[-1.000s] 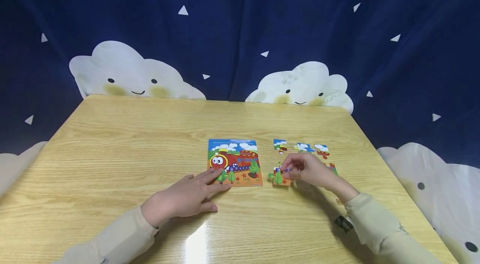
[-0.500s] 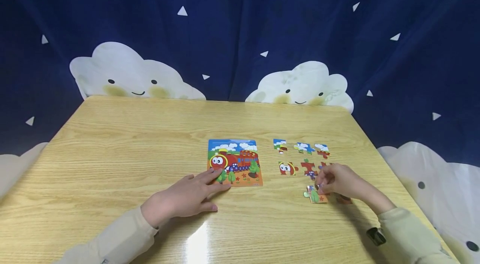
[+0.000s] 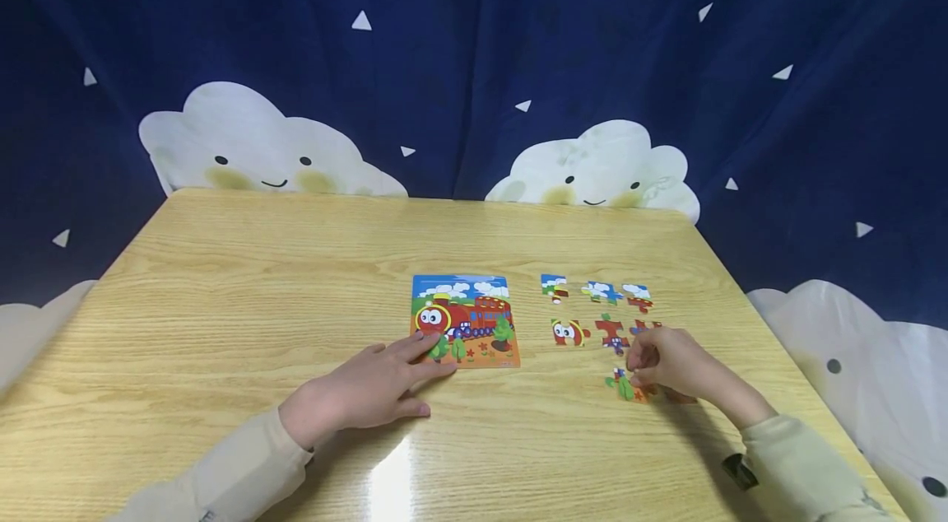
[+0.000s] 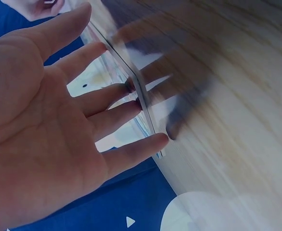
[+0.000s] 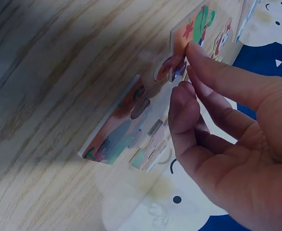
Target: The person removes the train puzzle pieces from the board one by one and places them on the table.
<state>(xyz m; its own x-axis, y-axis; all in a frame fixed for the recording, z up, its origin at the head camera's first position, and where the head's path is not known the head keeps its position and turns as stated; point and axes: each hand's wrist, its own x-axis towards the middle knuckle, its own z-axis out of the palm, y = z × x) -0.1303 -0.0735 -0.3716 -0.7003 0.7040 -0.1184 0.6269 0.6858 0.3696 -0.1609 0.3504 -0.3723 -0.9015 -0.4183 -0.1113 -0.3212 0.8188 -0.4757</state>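
My left hand (image 3: 370,386) lies with its fingers spread straight, fingertips resting on the lower left part of a train picture board (image 3: 481,353). In the left wrist view the fingers (image 4: 119,118) touch the board's edge area. On the right side, my right hand (image 3: 677,365) pinches a jigsaw puzzle piece (image 3: 625,387) printed with a green tree and orange ground. The right wrist view shows that piece tilted up at the thumb and fingertip. Beside it on the table is another orange and green puzzle piece (image 5: 114,127), mostly hidden by the hand in the head view.
Several puzzle pieces lie apart in rows: a train-face piece (image 3: 568,333), a red piece (image 3: 611,333), and sky pieces such as the cloud piece (image 3: 635,294) farther back. The wooden table (image 3: 296,258) ends at a dark blue curtain (image 3: 444,53).
My right hand has carried the tree piece rightward and nearer to me, from beside the board to the front row of pieces. The left hand has stayed where it was.
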